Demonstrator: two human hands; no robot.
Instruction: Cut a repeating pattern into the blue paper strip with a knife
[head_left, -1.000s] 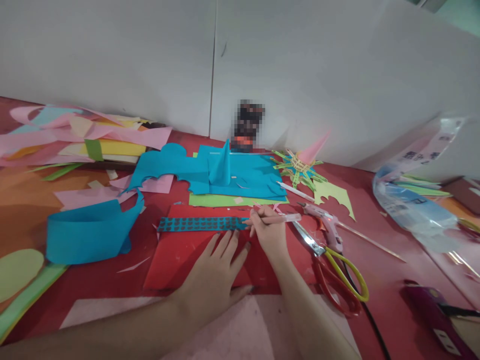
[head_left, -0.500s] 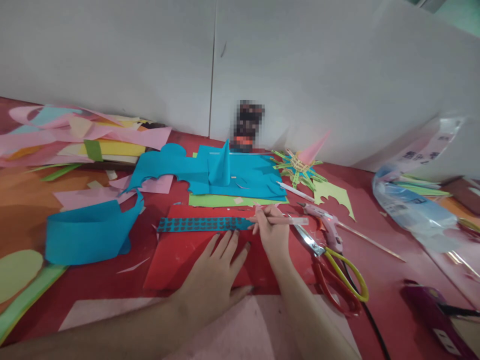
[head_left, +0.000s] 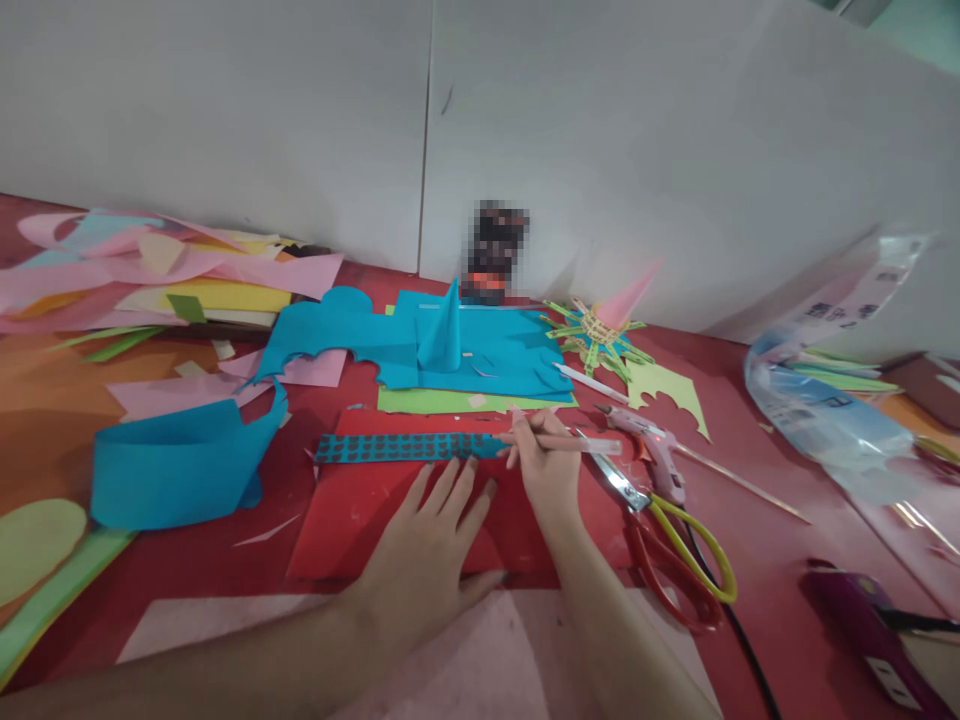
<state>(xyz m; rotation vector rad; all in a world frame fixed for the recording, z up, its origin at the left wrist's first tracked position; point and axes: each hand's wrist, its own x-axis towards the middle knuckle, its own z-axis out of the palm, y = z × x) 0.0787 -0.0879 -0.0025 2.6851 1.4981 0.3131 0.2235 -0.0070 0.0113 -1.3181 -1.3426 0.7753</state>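
Note:
My right hand (head_left: 545,460) is closed round a slim pen (head_left: 598,446), its tip at the right part of a blue paper strip (head_left: 405,446). Rows of dark curved marks cover most of that strip. Flat and spread, my left hand (head_left: 435,530) rests with its fingertips at the strip's lower edge. Beneath both lies a red sheet (head_left: 337,540). Scissors (head_left: 660,520) with one yellow and one red handle lie to the right of my right hand, and a pink glue gun (head_left: 660,455) sits just beyond them.
A blue paper cone (head_left: 444,335) stands on blue sheets behind the strip. A curled blue paper band (head_left: 165,470) is at left, below piled paper scraps (head_left: 225,275). To the right are a pink-coned paper piece (head_left: 626,300), a plastic bag (head_left: 832,400) and a purple power strip (head_left: 862,620).
My left fingertips have shifted slightly left along the strip. The pen and my right hand have moved a little to the right.

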